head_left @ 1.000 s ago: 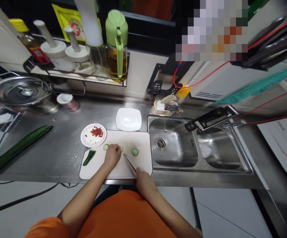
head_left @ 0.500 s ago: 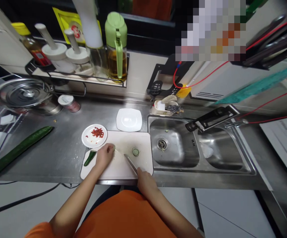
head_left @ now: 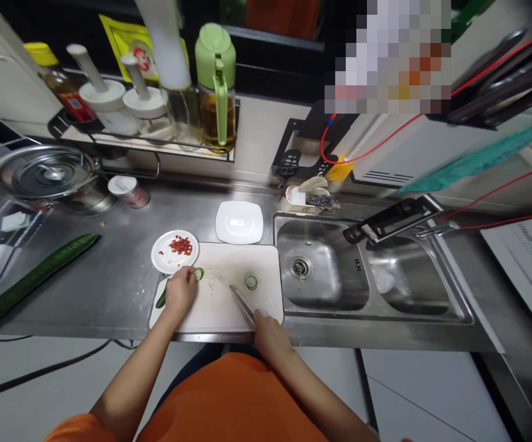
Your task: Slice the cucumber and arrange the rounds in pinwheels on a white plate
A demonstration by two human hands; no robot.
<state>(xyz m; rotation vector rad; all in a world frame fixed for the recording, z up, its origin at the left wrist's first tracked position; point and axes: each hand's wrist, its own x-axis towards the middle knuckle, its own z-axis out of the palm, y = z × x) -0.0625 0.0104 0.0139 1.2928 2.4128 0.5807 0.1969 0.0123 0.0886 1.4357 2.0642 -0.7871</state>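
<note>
My left hand point(head_left: 181, 293) is closed over the left part of the white cutting board point(head_left: 229, 313), its fingertips at a cucumber slice point(head_left: 199, 274). The dark green cucumber piece point(head_left: 161, 299) is partly hidden behind it. In my right hand point(head_left: 270, 334) is the handle of a knife point(head_left: 242, 304), whose blade points up and left over the board. More cucumber slices point(head_left: 251, 282) lie on the board's right half. A round white plate point(head_left: 167, 264) with chopped red pieces point(head_left: 181, 245) overlaps the board's upper left corner.
A square white plate point(head_left: 239, 222) sits behind the board. To the right is a double sink point(head_left: 323, 270) with a black faucet point(head_left: 385, 221). A long cucumber point(head_left: 40, 276) and a lidded pot point(head_left: 47, 175) are at the left. Bottles and jars stand on a rack point(head_left: 155, 146).
My left hand has moved left with a cucumber slice, now covering more of the dark green piece. My right hand and the knife have barely moved.
</note>
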